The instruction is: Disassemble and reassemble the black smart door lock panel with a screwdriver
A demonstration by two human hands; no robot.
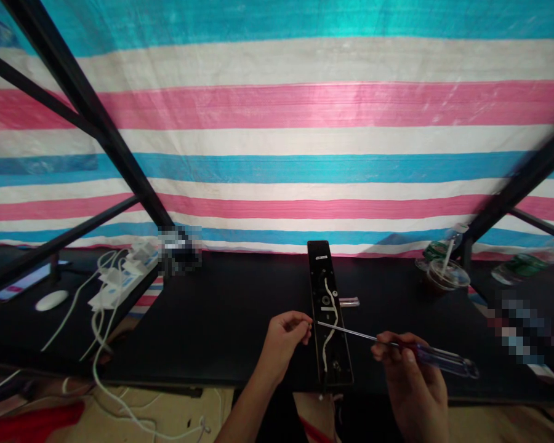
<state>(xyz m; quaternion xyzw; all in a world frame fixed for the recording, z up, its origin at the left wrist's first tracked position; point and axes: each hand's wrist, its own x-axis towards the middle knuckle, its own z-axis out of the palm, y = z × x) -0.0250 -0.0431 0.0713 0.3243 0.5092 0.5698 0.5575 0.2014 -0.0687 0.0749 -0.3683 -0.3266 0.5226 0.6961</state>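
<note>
A long black housing (pixel 321 271) lies lengthwise on the black table, with a white cable running along its inside. My right hand (pixel 413 369) grips a screwdriver (pixel 443 360) by its clear purplish handle. The thin shaft crosses over the housing toward the left, and its tip ends near my left fingertips. At the housing's left edge, my left hand (pixel 286 338) has thumb and fingers pinched together; whatever they hold, if anything, is too small to make out. A small clear-and-pinkish item (pixel 349 302) lies against the housing's right side, partly hidden.
A power strip (pixel 115 286) with white plugs and cords, a white mouse (pixel 52 300) and a phone (pixel 28 282) are at left. A lidded drink cup (pixel 443 277) and clear bottles stand at right. Black frame bars (pixel 106 138) slant before a striped tarp (pixel 277 141).
</note>
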